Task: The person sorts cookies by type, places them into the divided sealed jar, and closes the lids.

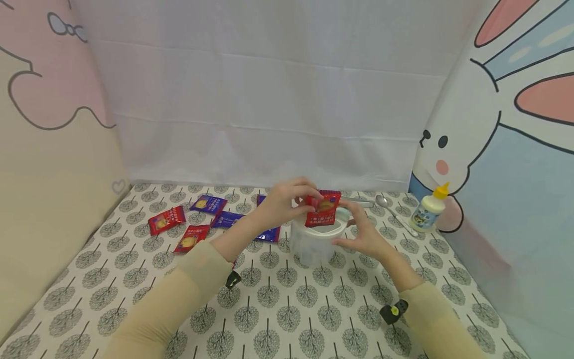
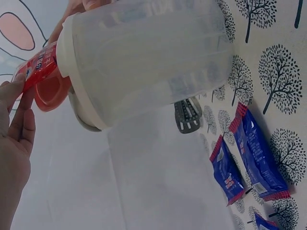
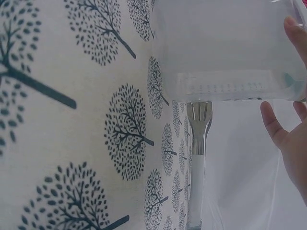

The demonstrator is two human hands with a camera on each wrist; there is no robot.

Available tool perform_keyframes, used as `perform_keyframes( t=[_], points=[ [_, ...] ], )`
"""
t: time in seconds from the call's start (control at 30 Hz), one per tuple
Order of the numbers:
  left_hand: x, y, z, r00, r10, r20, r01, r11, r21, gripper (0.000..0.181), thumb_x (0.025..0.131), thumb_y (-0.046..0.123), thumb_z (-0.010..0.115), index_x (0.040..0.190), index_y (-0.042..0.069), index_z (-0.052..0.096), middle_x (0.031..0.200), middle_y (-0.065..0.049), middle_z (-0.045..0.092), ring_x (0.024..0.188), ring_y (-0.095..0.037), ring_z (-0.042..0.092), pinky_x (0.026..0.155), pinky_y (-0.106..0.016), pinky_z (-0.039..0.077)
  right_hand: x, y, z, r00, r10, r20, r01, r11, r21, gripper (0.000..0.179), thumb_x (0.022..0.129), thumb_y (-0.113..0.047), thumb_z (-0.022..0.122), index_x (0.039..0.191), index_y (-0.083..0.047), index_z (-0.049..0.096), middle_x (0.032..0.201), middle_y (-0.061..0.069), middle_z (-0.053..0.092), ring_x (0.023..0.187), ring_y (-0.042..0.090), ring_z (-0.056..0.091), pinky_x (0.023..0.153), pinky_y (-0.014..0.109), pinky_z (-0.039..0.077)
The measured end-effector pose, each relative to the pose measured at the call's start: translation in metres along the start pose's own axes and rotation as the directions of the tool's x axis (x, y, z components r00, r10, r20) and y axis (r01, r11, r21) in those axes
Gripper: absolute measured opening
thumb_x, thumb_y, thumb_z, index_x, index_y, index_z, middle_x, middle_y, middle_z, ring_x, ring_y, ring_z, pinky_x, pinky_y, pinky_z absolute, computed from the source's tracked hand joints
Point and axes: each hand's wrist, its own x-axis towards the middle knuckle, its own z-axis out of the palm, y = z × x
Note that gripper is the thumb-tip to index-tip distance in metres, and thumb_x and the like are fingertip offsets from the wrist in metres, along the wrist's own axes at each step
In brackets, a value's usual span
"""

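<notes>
A red snack packet (image 1: pixel 324 212) is pinched between the thumb and fingers of my left hand (image 1: pixel 287 200), upright over the mouth of a translucent plastic jar (image 1: pixel 311 249). In the left wrist view the packet (image 2: pixel 42 66) overlaps the jar's white rim (image 2: pixel 79 72), and a rounded red part (image 2: pixel 52 91) shows beside it. My right hand (image 1: pixel 365 237) holds the jar at the right of its rim, thumb in front and fingers round the far side. Measuring marks run along the jar's wall (image 3: pixel 225 86) in the right wrist view.
Left of the jar lie red packets (image 1: pixel 167 220) and several blue packets (image 1: pixel 208 204). Behind it is a slotted metal turner (image 3: pixel 199 120). A spoon (image 1: pixel 396 215) and a yellow-capped squeeze bottle (image 1: pixel 428 212) are at the right, near the side curtain (image 1: pixel 515 199).
</notes>
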Motion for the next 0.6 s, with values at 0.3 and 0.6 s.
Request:
perform_keyframes(
  t=[0.3, 0.6],
  points=[
    [-0.003, -0.005, 0.011, 0.993, 0.105, 0.047, -0.106, 0.994, 0.036, 0.026, 0.077, 0.003, 0.075, 0.102, 0.006, 0.068, 0.105, -0.004, 0.063, 0.090, -0.011, 0.062, 0.078, -0.011, 0.050, 0.000, 0.002, 0.001, 1.000, -0.011, -0.001, 0.011, 1.000, -0.006, 0.094, 0.065, -0.002, 0.083, 0.141, 0.001, 0.028, 0.138, 0.022, 0.032, 0.123, 0.029, 0.034, 0.085, 0.028, 0.050],
    [-0.015, 0.002, 0.019, 0.969, 0.046, 0.243, -0.083, 0.986, 0.146, 0.021, 0.080, 0.018, 0.076, 0.099, 0.012, 0.068, 0.103, 0.002, 0.066, 0.097, -0.008, 0.060, 0.089, -0.014, 0.047, 0.000, 0.004, 0.001, 0.999, -0.048, 0.003, 0.048, 0.999, -0.011, 0.093, 0.066, 0.000, 0.082, 0.141, 0.003, 0.027, 0.140, 0.022, 0.030, 0.122, 0.029, 0.034, 0.083, 0.035, 0.050]
  ],
)
